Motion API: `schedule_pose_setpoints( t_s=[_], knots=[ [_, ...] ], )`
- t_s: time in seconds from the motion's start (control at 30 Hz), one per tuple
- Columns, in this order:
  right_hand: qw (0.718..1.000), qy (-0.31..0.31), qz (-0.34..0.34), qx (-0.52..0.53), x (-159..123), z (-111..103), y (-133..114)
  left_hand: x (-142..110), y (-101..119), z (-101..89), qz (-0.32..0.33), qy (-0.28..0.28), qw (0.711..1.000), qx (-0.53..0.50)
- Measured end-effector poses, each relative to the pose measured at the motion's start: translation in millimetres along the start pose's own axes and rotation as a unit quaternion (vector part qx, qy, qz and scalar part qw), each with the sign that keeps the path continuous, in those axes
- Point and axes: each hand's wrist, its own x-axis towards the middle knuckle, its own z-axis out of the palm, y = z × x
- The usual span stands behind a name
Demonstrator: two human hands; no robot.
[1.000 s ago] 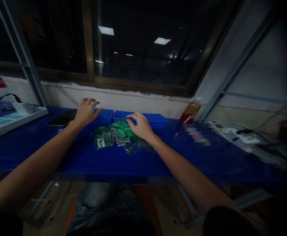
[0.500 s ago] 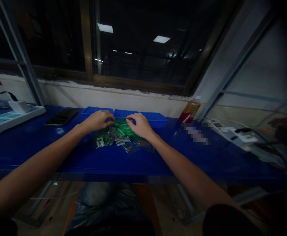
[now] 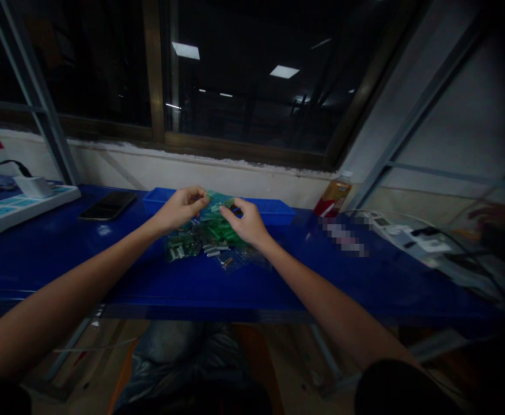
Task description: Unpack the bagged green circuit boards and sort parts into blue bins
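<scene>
Between my two hands a green-tinted clear plastic bag (image 3: 218, 200) is held up above the pile. My left hand (image 3: 183, 206) pinches its upper left corner between thumb and fingers. On the other side my right hand (image 3: 246, 220) grips the bag's right edge, thumb toward the fingers. Below lies a heap of small clear bags (image 3: 183, 246) with green and silvery pieces inside; the exact parts are too dim to make out. Behind the hands stand two blue bins, the left bin (image 3: 157, 197) and the right bin (image 3: 278, 212), both partly hidden.
A dark phone (image 3: 107, 206) lies on the blue table (image 3: 148, 282) at the left, beside a white power strip (image 3: 27, 204) with a plug in it. Right of the bins stands a bottle (image 3: 334, 197). Farther right are more cables and a power strip (image 3: 425, 239).
My left hand has come right and down from over the left bin to the pile. The green-tinted bag has been raised between both hands. My right hand has barely moved.
</scene>
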Motion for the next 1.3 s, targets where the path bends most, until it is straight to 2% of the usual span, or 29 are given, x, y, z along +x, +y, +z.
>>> schedule_pose_setpoints(
  t_s=[0.17,0.23,0.3,0.37,0.5,0.63,0.73,0.83,0.9,0.97,1.07,1.2,1.3],
  knots=[
    [0.998,0.035,0.020,0.040,1,2,1,2,-13,2.3,-0.010,-0.001,0.999,0.042],
    [0.998,0.056,0.012,0.008,1,1,3,3,-17,2.7,-0.031,0.030,0.997,0.063],
    [0.995,0.084,-0.012,-0.052,1,-2,4,3,-18,3.7,-0.078,0.050,0.994,0.056],
    [0.988,0.096,-0.051,-0.113,0,-5,5,2,-16,5.6,-0.132,0.034,0.991,0.004],
    [0.978,0.048,-0.112,-0.167,-5,-5,0,-1,-6,10.0,-0.165,-0.001,0.978,-0.129],
    [0.979,0.026,-0.132,-0.153,-7,0,-4,-1,-6,11.0,-0.136,0.027,0.981,-0.136],
    [0.990,0.057,-0.088,-0.096,-3,0,-1,1,-11,10.2,-0.071,0.062,0.989,-0.118],
    [0.998,0.061,0.021,0.002,3,-1,4,2,-15,10.5,0.006,0.068,0.992,-0.107],
    [0.991,0.049,0.089,0.081,6,-1,7,1,-16,11.2,0.041,0.055,0.993,-0.095],
    [0.981,0.035,0.124,0.146,7,-1,9,1,-17,11.9,0.057,0.045,0.994,-0.078],
    [0.978,0.028,0.113,0.173,7,0,7,0,-20,12.4,0.046,0.050,0.997,-0.048],
    [0.989,0.058,0.069,0.116,5,2,6,0,-19,13.2,-0.006,0.064,0.998,-0.011],
    [0.992,0.088,0.057,0.064,4,1,7,0,-16,14.0,-0.065,0.082,0.994,-0.019]
  ],
)
